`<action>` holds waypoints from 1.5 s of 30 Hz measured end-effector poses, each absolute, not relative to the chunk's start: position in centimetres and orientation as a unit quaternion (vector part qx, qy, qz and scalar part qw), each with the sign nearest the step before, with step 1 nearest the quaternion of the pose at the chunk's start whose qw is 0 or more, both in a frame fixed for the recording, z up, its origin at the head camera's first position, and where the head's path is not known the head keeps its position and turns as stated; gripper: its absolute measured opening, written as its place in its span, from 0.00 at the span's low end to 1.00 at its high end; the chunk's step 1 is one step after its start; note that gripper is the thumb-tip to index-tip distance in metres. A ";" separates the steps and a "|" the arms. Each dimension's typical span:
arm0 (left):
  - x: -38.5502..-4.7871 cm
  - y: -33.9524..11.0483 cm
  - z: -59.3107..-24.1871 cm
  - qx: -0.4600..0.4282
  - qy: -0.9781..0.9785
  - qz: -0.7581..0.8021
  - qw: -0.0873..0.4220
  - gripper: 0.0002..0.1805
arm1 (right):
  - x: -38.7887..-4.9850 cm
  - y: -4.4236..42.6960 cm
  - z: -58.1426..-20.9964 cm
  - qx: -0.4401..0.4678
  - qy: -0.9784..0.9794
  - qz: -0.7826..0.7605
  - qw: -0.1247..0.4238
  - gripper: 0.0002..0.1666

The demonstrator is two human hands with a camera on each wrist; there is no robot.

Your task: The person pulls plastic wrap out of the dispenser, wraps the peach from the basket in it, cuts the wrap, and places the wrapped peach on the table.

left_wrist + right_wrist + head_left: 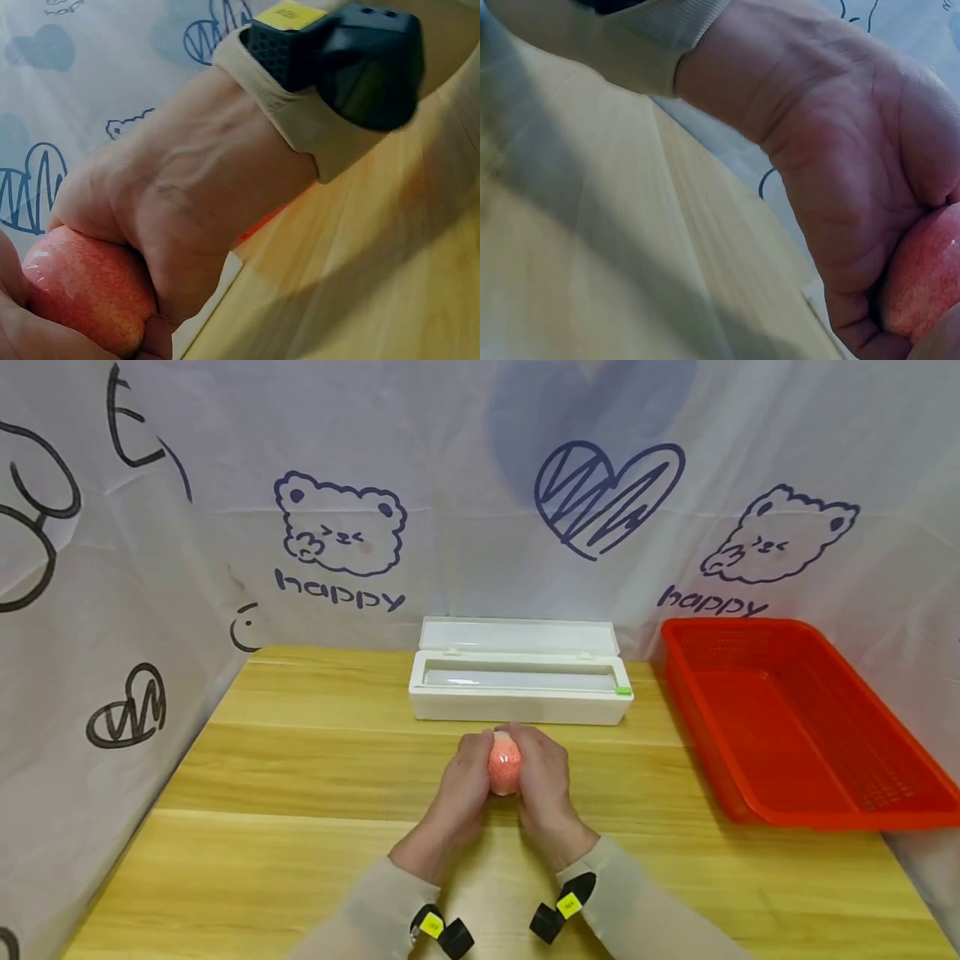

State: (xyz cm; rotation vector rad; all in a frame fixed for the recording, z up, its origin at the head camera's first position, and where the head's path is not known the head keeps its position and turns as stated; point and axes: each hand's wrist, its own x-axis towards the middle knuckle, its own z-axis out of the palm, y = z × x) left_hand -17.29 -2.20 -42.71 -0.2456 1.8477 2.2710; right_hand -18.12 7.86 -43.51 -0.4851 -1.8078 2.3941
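Observation:
Between my two hands, above the wooden table, is a red apple with shiny highlights, as if clear film lies over it. From one side my left hand grips it, the thumb near its top. My right hand curls round the other side. The left wrist view shows the apple pressed between both palms. In the right wrist view only part of the apple shows. Most fingertips are hidden behind it. Just beyond the hands stands a long white dispenser box, lid raised, with a pale roll inside.
A green slider sits at the box's right end. To the right, a red plastic basket rests on the wooden table. White cloth with drawn bears and hearts hangs behind and along the sides.

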 end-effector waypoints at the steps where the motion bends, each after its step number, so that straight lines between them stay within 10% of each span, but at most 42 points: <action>1: -17.2 -2.1 -42.8 -0.086 0.633 0.763 0.093 0.19 | -18.1 7.9 -43.6 -0.163 -0.589 0.790 0.053 0.15; 11: -17.5 -2.8 -43.3 -0.034 0.614 0.774 0.152 0.26 | -18.3 9.6 -43.2 -0.134 -0.527 0.836 -0.066 0.28; 23: -17.5 -1.9 -44.0 -0.088 0.717 0.689 0.057 0.18 | -17.9 8.3 -43.6 -0.176 -0.583 0.793 0.039 0.09; 30: -17.6 -2.9 -43.6 -0.066 0.615 0.767 0.168 0.28 | -18.3 9.9 -43.2 -0.117 -0.570 0.811 -0.061 0.23; 40: -17.7 -2.8 -43.2 -0.062 0.620 0.751 0.219 0.31 | -17.6 8.6 -43.8 -0.135 -0.683 0.714 0.074 0.11; 45: -17.6 -3.0 -43.3 -0.065 0.617 0.750 0.227 0.30 | -17.7 8.8 -43.8 -0.144 -0.687 0.710 0.047 0.11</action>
